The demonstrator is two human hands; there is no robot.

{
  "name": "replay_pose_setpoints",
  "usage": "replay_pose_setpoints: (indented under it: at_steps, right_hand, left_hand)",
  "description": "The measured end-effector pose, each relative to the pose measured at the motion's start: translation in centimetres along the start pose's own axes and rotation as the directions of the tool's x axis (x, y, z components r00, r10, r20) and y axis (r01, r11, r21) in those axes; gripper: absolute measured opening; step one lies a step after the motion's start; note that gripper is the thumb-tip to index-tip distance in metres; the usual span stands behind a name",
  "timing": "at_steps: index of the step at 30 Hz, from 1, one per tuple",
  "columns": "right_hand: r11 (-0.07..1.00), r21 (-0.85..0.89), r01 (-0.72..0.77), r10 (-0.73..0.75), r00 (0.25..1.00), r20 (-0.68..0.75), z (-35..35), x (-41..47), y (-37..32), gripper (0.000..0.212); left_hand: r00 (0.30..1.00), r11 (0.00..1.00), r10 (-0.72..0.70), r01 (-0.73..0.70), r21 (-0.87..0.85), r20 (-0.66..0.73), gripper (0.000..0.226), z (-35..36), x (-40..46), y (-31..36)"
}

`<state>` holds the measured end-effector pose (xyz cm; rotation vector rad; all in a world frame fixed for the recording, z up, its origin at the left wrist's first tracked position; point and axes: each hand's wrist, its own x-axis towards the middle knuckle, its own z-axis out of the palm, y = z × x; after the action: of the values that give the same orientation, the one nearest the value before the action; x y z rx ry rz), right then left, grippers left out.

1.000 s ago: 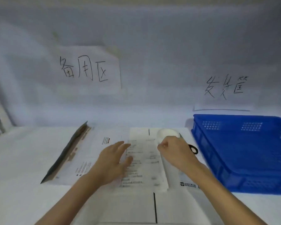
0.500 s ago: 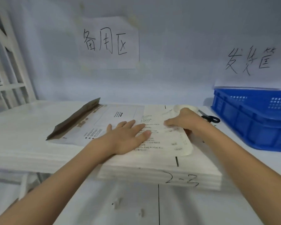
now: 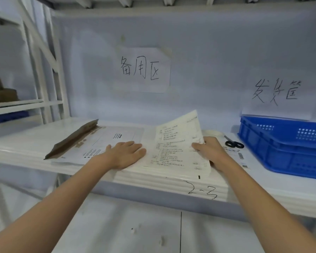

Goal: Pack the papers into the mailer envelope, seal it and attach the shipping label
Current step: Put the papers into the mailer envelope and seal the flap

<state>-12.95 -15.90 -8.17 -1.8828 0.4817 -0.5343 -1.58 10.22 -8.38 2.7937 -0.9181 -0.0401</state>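
Head view is giving us printed papers (image 3: 177, 147) whose small text we are failing to read. Our right hand (image 3: 211, 150) is pinching their right edge and tilting them up off the shelf (image 3: 26, 143), partly hiding a tape roll (image 3: 212, 132). Our left hand (image 3: 125, 154) is lying flat, fingers straight, on the mailer envelope (image 3: 98, 141), its flap standing open at left. Scissors (image 3: 233, 144) are lying beside a blue crate (image 3: 285, 148), cut off at right; a shipping label (image 3: 240, 156) is peeking out behind our right wrist.
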Motion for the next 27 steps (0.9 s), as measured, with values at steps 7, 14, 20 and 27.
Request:
replay_pose_setpoints:
  at_steps: [7,14,20,27]
  right_hand:
    - [0.975,0.213,0.061,-0.072,0.996,0.043,-0.5,-0.8,-0.7,0.013]
    - [0.822,0.568,0.045,-0.122,0.987,0.100,-0.5,-2.9,-2.9,0.026]
    - [0.850,0.473,0.232,-0.315,0.943,0.104,-0.7,-2.2,-8.9,0.023]
    - [0.907,0.371,0.201,-0.233,0.971,0.044,1.5,-1.0,-6.9,0.016]
  left_hand:
    - [0.999,0.968,0.022,-0.027,-0.251,-0.024,0.086,-0.6,1.4,1.2]
    - [0.980,0.168,0.182,-0.116,-0.979,-0.085,0.032,-2.1,2.0,4.5]
    - [0.920,0.100,0.038,-0.392,-0.915,-0.390,0.017,-6.3,2.6,7.7]
    - [0.975,0.084,0.139,-0.186,-0.979,-0.173,0.034,-3.3,3.9,8.3]
